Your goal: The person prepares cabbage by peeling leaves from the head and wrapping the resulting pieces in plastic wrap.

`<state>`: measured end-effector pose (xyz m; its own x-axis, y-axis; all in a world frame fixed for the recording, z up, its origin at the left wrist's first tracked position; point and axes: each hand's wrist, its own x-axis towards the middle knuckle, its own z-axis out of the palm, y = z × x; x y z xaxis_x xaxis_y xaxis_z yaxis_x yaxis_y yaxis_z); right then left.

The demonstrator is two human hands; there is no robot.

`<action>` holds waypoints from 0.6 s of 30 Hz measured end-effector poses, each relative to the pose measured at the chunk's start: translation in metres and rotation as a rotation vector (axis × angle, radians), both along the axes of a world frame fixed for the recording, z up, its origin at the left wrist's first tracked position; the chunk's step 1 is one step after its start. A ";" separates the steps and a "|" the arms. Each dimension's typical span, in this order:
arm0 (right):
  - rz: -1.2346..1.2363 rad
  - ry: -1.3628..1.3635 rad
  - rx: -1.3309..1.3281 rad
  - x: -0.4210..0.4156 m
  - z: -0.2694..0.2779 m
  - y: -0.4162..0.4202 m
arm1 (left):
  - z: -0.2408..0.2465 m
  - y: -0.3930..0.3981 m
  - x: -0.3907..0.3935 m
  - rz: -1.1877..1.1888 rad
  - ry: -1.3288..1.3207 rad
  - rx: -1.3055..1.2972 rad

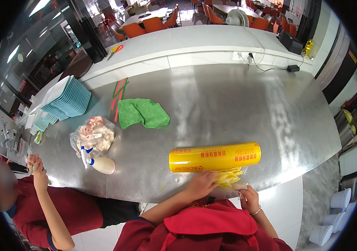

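A large yellow roll of cling film (215,157) lies crosswise on the steel table. Just below it sits a pale yellow leafy vegetable (227,177), probably cabbage, near the table's front edge. My left hand (202,185) grips its leafy left side, fingers partly hidden. At the vegetable's pale stem end (240,187), my right hand (249,199) pinches a loose piece of clear film (240,196) that hangs at the edge. The film around the vegetable is hard to make out.
On the steel table (228,106) are a green cloth (144,113), a plastic bag of pale items (95,135), a spray bottle (101,165) and stacked blue trays (68,98). To the left, a co-worker (56,213) raises both hands. Scissors (115,50) lie on the ledge.
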<state>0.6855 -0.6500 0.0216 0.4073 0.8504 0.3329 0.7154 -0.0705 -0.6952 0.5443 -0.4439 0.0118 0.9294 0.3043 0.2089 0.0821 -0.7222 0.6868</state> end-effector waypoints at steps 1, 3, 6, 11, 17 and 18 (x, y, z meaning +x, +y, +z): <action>-0.003 0.002 0.002 -0.002 0.003 0.001 | -0.016 -0.006 0.010 -0.039 0.015 0.077; -0.004 0.014 0.012 -0.006 0.006 0.003 | -0.034 -0.014 0.021 -0.112 0.055 0.236; 0.018 0.000 0.019 -0.008 -0.004 -0.002 | -0.026 -0.016 0.015 -0.066 -0.092 0.384; 0.008 -0.071 0.056 -0.003 -0.016 -0.004 | 0.002 0.010 -0.041 0.138 -0.159 0.174; 0.065 0.037 0.043 -0.007 -0.002 0.012 | -0.049 0.049 -0.154 0.863 0.172 0.120; 0.079 0.031 0.051 -0.006 0.001 0.016 | -0.050 0.045 -0.160 0.891 0.239 0.054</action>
<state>0.6796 -0.6344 0.0226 0.3503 0.8627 0.3648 0.6952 0.0216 -0.7185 0.3842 -0.3985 -0.0385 0.3766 0.9232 0.0762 0.7585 -0.3546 0.5468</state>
